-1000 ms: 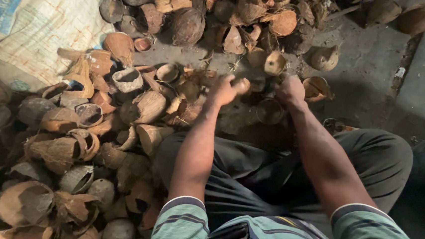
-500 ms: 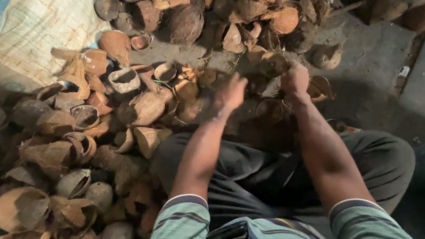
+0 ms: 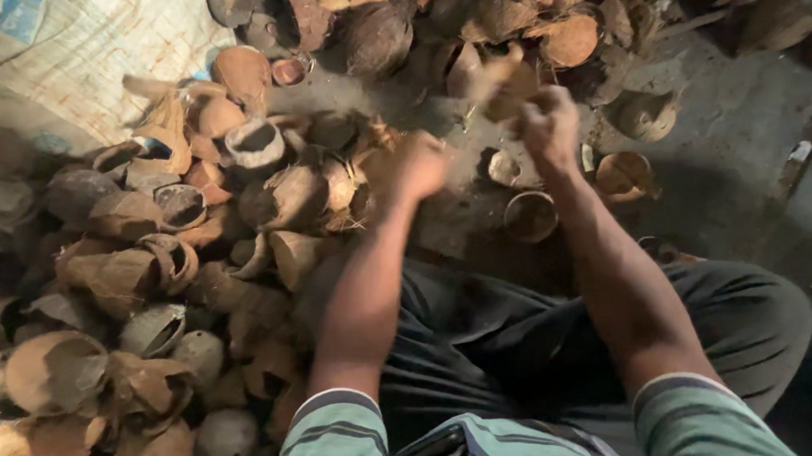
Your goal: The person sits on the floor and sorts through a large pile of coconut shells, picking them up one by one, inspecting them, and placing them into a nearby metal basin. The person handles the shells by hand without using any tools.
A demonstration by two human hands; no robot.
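Observation:
I sit over a heap of brown coconut shells point(image 3: 118, 265). My right hand point(image 3: 549, 124) is stretched forward with its fingers curled on a blurred brown coconut shell piece point(image 3: 498, 73), above the floor. My left hand point(image 3: 422, 167) is blurred by motion, hovering at the edge of the heap beside a husked shell point(image 3: 299, 192). Its fingers look bunched, and I cannot make out anything in them. Below my right forearm lie two half shells point(image 3: 531, 215) with open sides up, one of them further right point(image 3: 624, 174).
A woven white sack point(image 3: 77, 34) lies at the upper left. More shells and husks point(image 3: 382, 26) are piled along the top. Grey concrete floor point(image 3: 746, 137) shows at the right. My legs in dark trousers point(image 3: 513, 331) fill the lower middle.
Both hands were together on a shell in front of my knees. My right hand has risen forward with a piece, and my left hand has swung left toward the heap.

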